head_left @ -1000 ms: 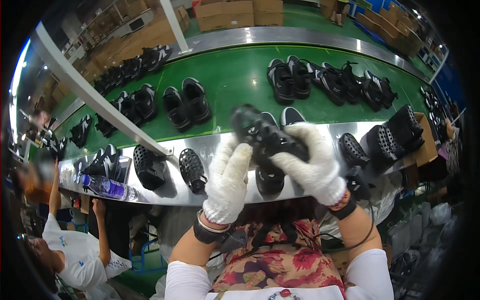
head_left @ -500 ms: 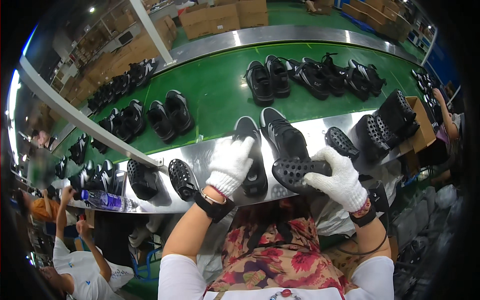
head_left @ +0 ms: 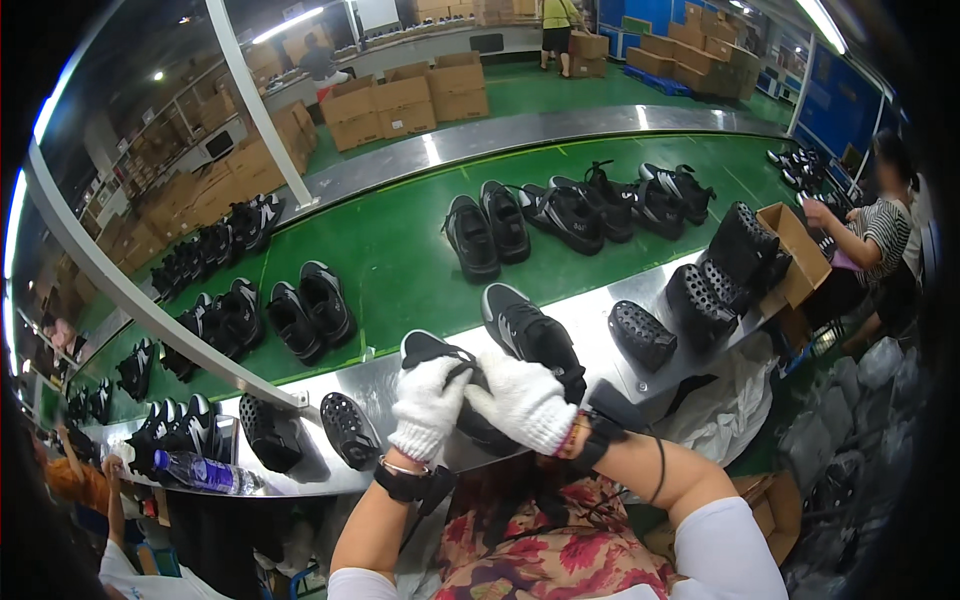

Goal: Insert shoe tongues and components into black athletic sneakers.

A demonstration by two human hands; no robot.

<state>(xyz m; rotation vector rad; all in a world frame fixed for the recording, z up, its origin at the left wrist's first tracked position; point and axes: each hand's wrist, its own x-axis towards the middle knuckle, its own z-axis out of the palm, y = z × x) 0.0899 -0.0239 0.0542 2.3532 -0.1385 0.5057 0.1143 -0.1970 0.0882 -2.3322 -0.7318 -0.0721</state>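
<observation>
Both my hands wear white knitted gloves and are close together over a black shoe (head_left: 428,346) with a light toe edge. My left hand (head_left: 430,402) curls its fingers at the shoe's laces. My right hand (head_left: 525,402) grips the same shoe from its right side, with fingertips near the left ones. The hands hide most of the shoe's opening. Just right of it stands another black shoe (head_left: 535,330), laces on top, apart from both hands. A black perforated shoe-shaped piece (head_left: 642,335) lies farther right on the metal ledge (head_left: 600,375).
More perforated pieces (head_left: 348,430) rest on the ledge at left, others (head_left: 700,300) beside an open cardboard box (head_left: 795,255) at right. Several black shoes (head_left: 575,215) stand on the green belt (head_left: 400,240). A purple-labelled bottle (head_left: 205,472) lies at left. A white post (head_left: 150,290) slants across. Co-workers (head_left: 875,235) are nearby.
My right hand has left the perforated piece it was holding and moved left onto the shoe. My left fingers have gone from flat on the shoe to curled at its laces. The view has tilted up.
</observation>
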